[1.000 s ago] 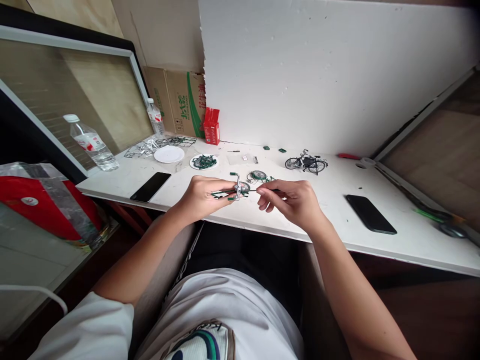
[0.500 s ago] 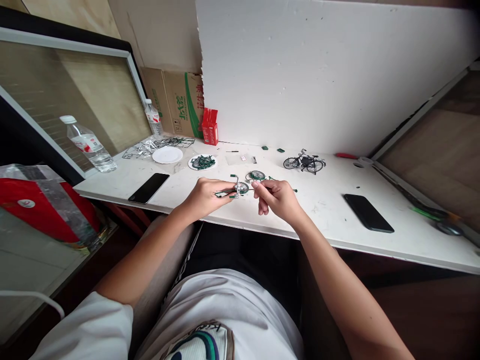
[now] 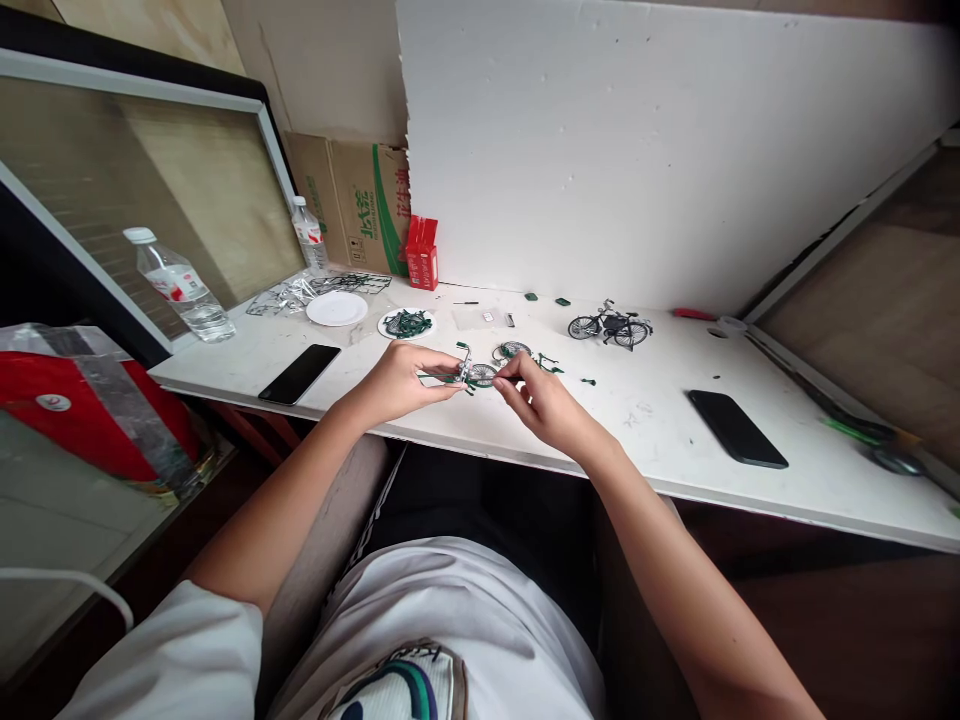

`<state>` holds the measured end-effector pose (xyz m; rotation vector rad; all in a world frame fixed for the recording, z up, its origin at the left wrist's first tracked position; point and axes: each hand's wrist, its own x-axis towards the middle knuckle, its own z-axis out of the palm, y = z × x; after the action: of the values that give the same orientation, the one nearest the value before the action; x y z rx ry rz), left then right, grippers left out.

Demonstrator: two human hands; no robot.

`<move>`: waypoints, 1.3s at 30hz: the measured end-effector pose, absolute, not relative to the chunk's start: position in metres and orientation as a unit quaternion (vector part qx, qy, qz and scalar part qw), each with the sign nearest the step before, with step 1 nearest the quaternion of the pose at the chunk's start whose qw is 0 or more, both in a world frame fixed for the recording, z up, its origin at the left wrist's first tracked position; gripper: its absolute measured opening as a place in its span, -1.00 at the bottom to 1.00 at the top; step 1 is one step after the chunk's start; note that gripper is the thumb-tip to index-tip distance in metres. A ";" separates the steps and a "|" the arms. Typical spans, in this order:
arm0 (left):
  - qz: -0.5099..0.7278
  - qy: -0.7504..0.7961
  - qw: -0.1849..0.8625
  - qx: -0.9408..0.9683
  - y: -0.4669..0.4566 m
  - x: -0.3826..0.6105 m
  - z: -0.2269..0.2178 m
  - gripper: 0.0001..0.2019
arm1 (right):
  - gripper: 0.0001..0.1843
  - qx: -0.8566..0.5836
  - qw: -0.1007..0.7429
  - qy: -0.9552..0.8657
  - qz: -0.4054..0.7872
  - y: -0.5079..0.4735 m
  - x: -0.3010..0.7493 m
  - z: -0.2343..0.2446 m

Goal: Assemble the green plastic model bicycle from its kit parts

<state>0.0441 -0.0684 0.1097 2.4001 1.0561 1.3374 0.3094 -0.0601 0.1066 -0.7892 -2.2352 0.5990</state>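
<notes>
A green model bicycle front part, with silver handlebars and a spoked wheel (image 3: 482, 375), is pinched between the thumb and fingers of my left hand (image 3: 397, 382). My right hand (image 3: 546, 402) closes on a thin dark tool (image 3: 512, 379), its tip by the wheel; its exact kind is too small to tell. Just behind my right fingers lies another green wheel part (image 3: 514, 350) on the table. Small green pieces (image 3: 550, 364) rest to its right, with one more green piece (image 3: 589, 380) further right.
A finished black model bicycle (image 3: 610, 325) stands at the back right. Plates, one a white plate (image 3: 337, 308) and one holding green parts (image 3: 406, 323), sit left. Phones (image 3: 300, 374) (image 3: 737, 428) lie at both sides. Behind are bottles (image 3: 180, 285), a red box (image 3: 422, 254) and a carton (image 3: 352, 205).
The handlebars have tilted and the wheel now shows more from the side. My right hand has moved slightly left, its fingers curling in closer to the wheel.
</notes>
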 end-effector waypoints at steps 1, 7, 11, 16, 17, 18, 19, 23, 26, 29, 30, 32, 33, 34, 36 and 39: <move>0.448 0.360 0.109 0.811 -0.069 0.044 0.111 -0.83 | -0.73 -0.306 0.340 -0.858 0.232 -0.061 0.310 0.107; 0.456 0.362 0.162 0.797 -0.072 0.046 0.116 -0.80 | -0.61 -0.336 0.311 -0.867 0.196 -0.060 0.309 0.103; 0.448 0.358 0.153 0.805 -0.072 0.045 0.115 -0.81 | -0.55 -0.336 0.297 -0.877 0.171 -0.059 0.308 0.103; 0.433 0.352 0.110 0.823 -0.070 0.045 0.111 -0.86 | -0.50 -0.346 0.293 -0.865 0.215 -0.060 0.307 0.103; 0.429 0.352 0.100 0.826 -0.070 0.045 0.110 -0.88 | -0.48 -0.351 0.293 -0.859 0.231 -0.060 0.307 0.102; 0.426 0.352 0.091 0.828 -0.069 0.045 0.108 -0.89 | -0.46 -0.356 0.293 -0.851 0.252 -0.060 0.306 0.101; 0.424 0.351 0.082 0.831 -0.068 0.045 0.107 -0.90 | -0.44 -0.361 0.293 -0.841 0.278 -0.059 0.305 0.100; 0.420 0.342 0.049 0.839 -0.065 0.045 0.100 -0.87 | -0.39 -0.367 0.287 -0.778 0.422 -0.056 0.302 0.098; 0.412 0.333 0.026 0.848 -0.063 0.045 0.095 -0.79 | -0.37 -0.353 0.274 -0.718 0.533 -0.051 0.301 0.095; 0.403 0.329 0.012 0.854 -0.062 0.045 0.092 -0.75 | -0.37 -0.342 0.261 -0.671 0.604 -0.047 0.300 0.092; 0.401 0.332 0.010 0.854 -0.062 0.046 0.092 -0.75 | -0.37 -0.344 0.259 -0.668 0.607 -0.047 0.299 0.091; 0.398 0.339 0.015 0.852 -0.061 0.045 0.093 -0.73 | -0.39 -0.365 0.267 -0.688 0.568 -0.049 0.298 0.090; 0.398 0.344 0.020 0.850 -0.061 0.044 0.095 -0.73 | -0.41 -0.377 0.277 -0.707 0.531 -0.050 0.297 0.090; 0.401 0.349 0.024 0.847 -0.061 0.044 0.096 -0.73 | -0.45 -0.384 0.289 -0.728 0.489 -0.052 0.297 0.090; 0.412 0.361 0.032 0.836 -0.061 0.042 0.099 -0.75 | -0.53 -0.375 0.307 -0.776 0.403 -0.055 0.297 0.091; 0.428 0.381 0.046 0.818 -0.061 0.041 0.102 -0.76 | -0.63 -0.335 0.310 -0.845 0.278 -0.056 0.299 0.093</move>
<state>0.0406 -0.0610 0.1021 2.4971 1.1624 1.3071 0.2991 -0.0561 0.0926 -0.8854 -2.2324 0.7332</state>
